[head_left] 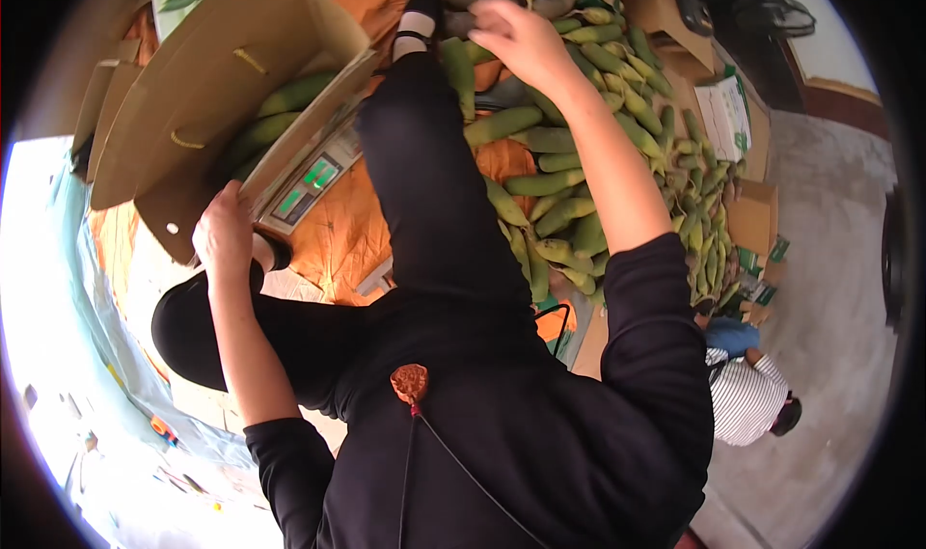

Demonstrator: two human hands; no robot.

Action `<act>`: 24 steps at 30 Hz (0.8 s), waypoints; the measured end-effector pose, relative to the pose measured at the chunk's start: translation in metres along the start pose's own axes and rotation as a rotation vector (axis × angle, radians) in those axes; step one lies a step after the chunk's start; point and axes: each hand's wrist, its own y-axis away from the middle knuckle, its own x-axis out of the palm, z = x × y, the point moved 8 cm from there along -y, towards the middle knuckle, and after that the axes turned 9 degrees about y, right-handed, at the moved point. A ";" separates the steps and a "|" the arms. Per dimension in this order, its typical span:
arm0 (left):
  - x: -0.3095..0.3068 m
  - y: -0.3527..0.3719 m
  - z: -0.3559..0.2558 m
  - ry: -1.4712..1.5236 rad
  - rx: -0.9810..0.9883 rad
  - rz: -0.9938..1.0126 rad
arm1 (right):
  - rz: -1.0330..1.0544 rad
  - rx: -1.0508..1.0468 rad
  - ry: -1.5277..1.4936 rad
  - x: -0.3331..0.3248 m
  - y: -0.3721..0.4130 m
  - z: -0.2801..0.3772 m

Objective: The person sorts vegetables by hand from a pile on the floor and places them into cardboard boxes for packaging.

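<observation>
My left hand (224, 233) has its fingers curled at the near corner of an open cardboard box (318, 105). Inside that box lie a few green radishes (289, 96), partly hidden by its walls. Against the box's side is a digital scale display (307, 188) with lit green digits. My right hand (526, 45) is over the far part of a large pile of green radishes (550, 178), slightly blurred. Its thumb and fingers are apart, and I see nothing held in them.
An orange sheet (333, 240) covers the floor under the box and pile. Brownish roots lie at the far end. More cardboard boxes (752, 216) stand along the right. A person in a striped shirt (748, 399) is at the lower right, on a grey floor (830, 288).
</observation>
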 end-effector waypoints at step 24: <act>-0.008 0.006 -0.002 0.061 0.001 -0.086 | -0.056 1.565 -0.137 0.068 0.485 -0.338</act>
